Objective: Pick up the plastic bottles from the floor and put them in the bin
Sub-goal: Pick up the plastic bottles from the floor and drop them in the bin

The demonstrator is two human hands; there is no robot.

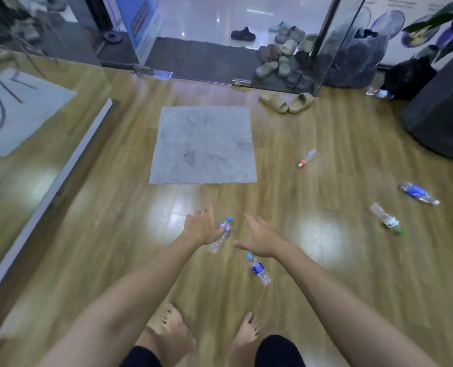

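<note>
Bottles: one held [221, 235], four on floor [258, 268]; hands [202, 229] out.

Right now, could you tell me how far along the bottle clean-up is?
Early on, it seems. No bottle can be seen in a bin. In hand: the left hand grips one blue-capped bottle; the right hand is open, above the blue-label bottle by the feet. Left on the floor: that one, a red-capped bottle, a green-capped bottle and another blue-label bottle farther right.
</note>
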